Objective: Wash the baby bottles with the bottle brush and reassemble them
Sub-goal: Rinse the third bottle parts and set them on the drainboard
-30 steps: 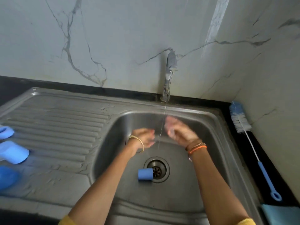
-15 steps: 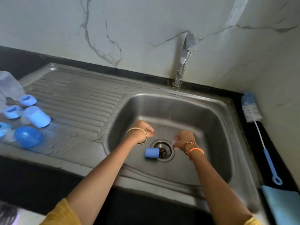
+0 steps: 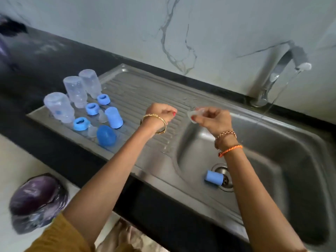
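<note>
My right hand (image 3: 211, 119) pinches a clear silicone teat (image 3: 193, 113) above the sink's left rim. My left hand (image 3: 160, 115) hovers over the draining board with its fingers curled and nothing in it. Three clear bottles (image 3: 75, 90) stand upside down at the far left of the draining board (image 3: 145, 95). Beside them lie three blue collar rings (image 3: 92, 108), two blue caps (image 3: 114, 117) and two clear teats (image 3: 102, 116). A further blue cap (image 3: 214, 177) lies on its side by the drain (image 3: 225, 176) in the basin.
The tap (image 3: 280, 70) at the back right runs a thin stream of water into the steel sink (image 3: 283, 160). A dark counter surrounds the sink. On the floor at lower left sits a bin lined with a purple bag (image 3: 36, 200).
Both hands rose out of the basin and moved left toward the draining board, the right one carrying the clear teat. My view swung left, bringing the bottles and parts into sight.
</note>
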### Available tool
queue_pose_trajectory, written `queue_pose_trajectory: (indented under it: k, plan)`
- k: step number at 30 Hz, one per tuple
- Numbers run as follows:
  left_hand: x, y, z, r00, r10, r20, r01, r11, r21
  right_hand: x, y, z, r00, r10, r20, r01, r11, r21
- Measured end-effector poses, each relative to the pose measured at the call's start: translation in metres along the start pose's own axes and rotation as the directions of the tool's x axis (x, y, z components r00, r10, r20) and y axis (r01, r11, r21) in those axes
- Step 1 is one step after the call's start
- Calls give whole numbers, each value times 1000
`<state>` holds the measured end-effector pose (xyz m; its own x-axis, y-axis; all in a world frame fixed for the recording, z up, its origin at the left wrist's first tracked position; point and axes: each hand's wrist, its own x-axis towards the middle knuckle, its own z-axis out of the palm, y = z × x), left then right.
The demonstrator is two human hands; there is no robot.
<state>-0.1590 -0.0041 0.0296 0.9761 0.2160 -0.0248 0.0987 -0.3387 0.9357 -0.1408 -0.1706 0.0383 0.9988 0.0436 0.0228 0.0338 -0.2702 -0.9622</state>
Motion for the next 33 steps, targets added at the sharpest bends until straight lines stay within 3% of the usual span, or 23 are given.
queue_pose_trajectory:
  k: [3,10,18,22,25,33]
  plan:
    - [21,-5,-53,998,6,-64,-7,1000,-21,15,-19,53,995,-90,40,89,996,8]
    - [66,-22,-145,999,1,41,-6,995,104,46,-45,157,969,-224,101,241,946,-219]
    - [103,-57,-189,997,-39,61,23,970,241,77,-39,228,964,-128,233,202,922,-330]
    - [102,-68,-200,998,21,59,-44,903,428,87,-36,252,941,-58,334,198,894,-402]
    - [99,-70,-201,995,25,99,-68,884,463,92,-33,261,925,-24,378,209,865,-456]
    - [103,-79,-193,990,-17,138,-69,799,598,91,-23,274,918,-73,389,274,827,-492]
